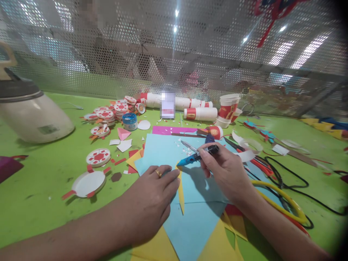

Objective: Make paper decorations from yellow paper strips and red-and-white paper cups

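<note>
My left hand (155, 197) lies flat on light-blue paper (160, 152), a gold ring on one finger. Its fingertips touch a narrow yellow paper strip (181, 192) that tapers to a point. Between the fingers of my right hand (221, 166) is a blue-and-black marker-like pen (194, 158), with its blue end at the top of the strip. A thin silvery pointed tool (188, 145) extends beyond the same hand; whether the hand holds it too, I cannot tell. Small white paper scraps are scattered on the blue sheet.
Left are paper-cup bases (89, 183) with red tabs, a blue-lidded jar (129, 121) and a large pale container (35, 116). Paper cups (228, 108) and a phone (168, 105) stand behind. Red-handled scissors (257, 159) and black cords (296, 185) lie right.
</note>
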`<state>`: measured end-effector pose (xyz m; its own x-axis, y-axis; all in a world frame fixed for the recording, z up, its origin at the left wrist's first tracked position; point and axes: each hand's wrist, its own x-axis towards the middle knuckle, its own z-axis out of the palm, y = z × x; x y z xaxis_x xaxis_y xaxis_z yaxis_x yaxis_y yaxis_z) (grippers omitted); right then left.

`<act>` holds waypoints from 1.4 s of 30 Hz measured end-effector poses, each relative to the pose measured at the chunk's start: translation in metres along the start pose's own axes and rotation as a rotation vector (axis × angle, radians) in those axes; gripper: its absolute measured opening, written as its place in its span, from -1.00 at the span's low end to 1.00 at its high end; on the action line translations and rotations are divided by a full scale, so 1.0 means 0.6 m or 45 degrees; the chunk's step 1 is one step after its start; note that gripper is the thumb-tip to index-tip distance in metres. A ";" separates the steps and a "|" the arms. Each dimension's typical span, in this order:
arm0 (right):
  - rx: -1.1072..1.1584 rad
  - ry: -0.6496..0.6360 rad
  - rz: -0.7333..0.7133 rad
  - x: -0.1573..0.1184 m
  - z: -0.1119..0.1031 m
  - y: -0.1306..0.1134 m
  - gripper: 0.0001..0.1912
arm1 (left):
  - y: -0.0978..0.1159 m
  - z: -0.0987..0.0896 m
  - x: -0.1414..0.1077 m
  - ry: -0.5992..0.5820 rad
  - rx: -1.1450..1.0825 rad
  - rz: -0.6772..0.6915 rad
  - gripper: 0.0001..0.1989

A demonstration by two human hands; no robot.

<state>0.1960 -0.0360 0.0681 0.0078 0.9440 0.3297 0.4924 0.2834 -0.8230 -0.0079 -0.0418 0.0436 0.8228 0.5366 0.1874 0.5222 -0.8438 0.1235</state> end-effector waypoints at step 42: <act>0.090 0.335 0.004 0.003 -0.017 -0.017 -0.83 | -0.002 0.002 -0.002 -0.008 0.007 0.007 -0.59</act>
<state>0.2002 -0.0389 0.0818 0.2398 0.8713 0.4282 0.4298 0.3002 -0.8515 -0.0094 -0.0412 0.0419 0.8272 0.5317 0.1818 0.5186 -0.8469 0.1173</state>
